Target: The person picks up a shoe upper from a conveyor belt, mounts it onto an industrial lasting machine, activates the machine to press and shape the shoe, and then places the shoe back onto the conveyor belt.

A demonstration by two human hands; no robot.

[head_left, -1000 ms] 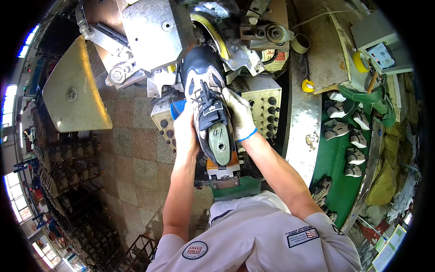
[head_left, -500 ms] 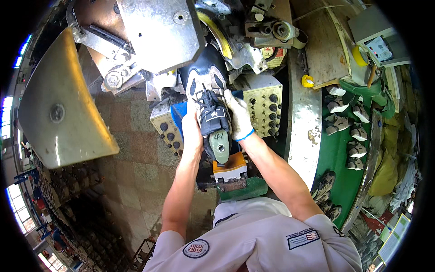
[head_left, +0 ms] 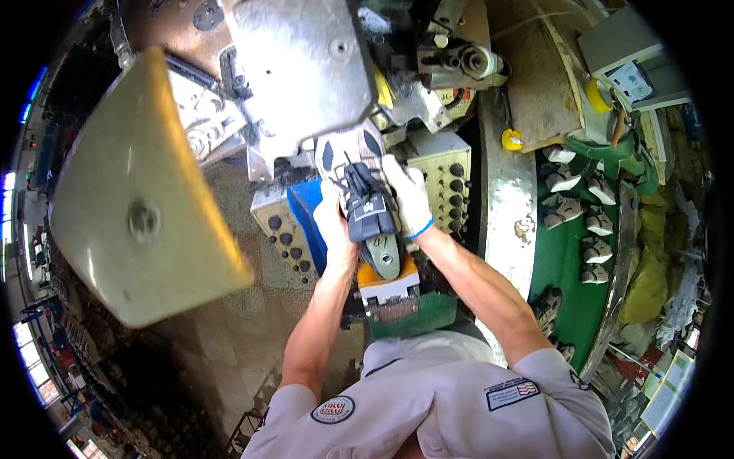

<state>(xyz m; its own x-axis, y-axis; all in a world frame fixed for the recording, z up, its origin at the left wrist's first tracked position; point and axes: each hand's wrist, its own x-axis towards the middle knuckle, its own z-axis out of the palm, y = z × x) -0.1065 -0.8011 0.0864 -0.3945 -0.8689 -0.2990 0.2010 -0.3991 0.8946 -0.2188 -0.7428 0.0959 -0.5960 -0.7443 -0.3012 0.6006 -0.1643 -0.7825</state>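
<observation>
A grey, white and black shoe upper point(head_left: 372, 206) is stretched over a green shoe last point(head_left: 384, 258), heel end toward me. Its toe end runs under a shiny metal plate point(head_left: 306, 69) of the machine and is hidden there. My left hand point(head_left: 334, 224) is closed round the shoe's left side, its fingers partly hidden. On the right side, my right hand point(head_left: 409, 195), in a white glove with a blue cuff, grips the shoe. Below the last's heel is an orange and white machine block point(head_left: 388, 281).
A big curved panel with an orange edge point(head_left: 145, 206) hangs at the left. Two control boxes with black knobs point(head_left: 284, 241) flank the shoe. On the right, past a metal ledge point(head_left: 508, 206), several shoes point(head_left: 562, 210) stand on a green surface point(head_left: 569, 302).
The metal plate and curved panel have shifted right and nearer me. Both hands and the shoe have moved slightly right, and the plate now covers the shoe's toe end.
</observation>
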